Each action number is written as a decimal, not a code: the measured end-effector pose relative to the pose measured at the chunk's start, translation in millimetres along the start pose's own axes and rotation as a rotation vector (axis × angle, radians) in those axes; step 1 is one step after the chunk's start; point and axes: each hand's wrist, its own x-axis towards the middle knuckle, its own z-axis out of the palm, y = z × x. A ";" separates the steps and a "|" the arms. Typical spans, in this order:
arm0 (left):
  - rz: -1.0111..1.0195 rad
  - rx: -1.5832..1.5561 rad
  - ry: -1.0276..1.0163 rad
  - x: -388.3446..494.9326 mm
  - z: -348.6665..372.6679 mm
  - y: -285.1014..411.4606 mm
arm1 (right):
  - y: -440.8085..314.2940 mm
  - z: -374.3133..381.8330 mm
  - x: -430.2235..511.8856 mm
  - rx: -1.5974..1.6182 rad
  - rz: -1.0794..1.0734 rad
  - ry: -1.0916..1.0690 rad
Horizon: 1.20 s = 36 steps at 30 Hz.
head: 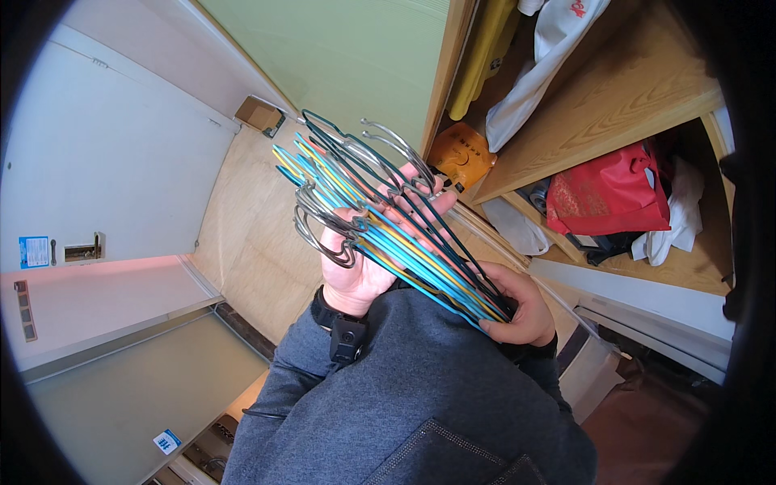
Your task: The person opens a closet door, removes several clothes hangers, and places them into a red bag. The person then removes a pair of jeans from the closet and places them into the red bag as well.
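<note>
A bundle of coated wire clothes hangers [418, 248] lies slantwise in front of my body, in light blue, yellow, orange-red and dark green. My left hand [361, 279] is palm up beneath the hook end and cradles it, fingers showing beyond the wires. On both sides of that palm hang clusters of bare metal hooks [327, 218]. The gathered narrow ends sit in the grip of my right hand [521, 306], thumb on the near side. A black strapped device [348, 339] is on my left wrist.
To the right, an open wooden wardrobe [606, 121] holds hanging clothes, an orange bag [464, 154] and a red bag [609, 188]. A small cardboard box [257, 115] stands on the floor by the wall. A white door [121, 145] is at left; a green panel [339, 54] stands ahead.
</note>
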 end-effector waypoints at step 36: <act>-0.032 0.186 0.136 4.3 -9.3 -37.0 | -1.0 11.4 26.0 -0.602 -0.094 0.241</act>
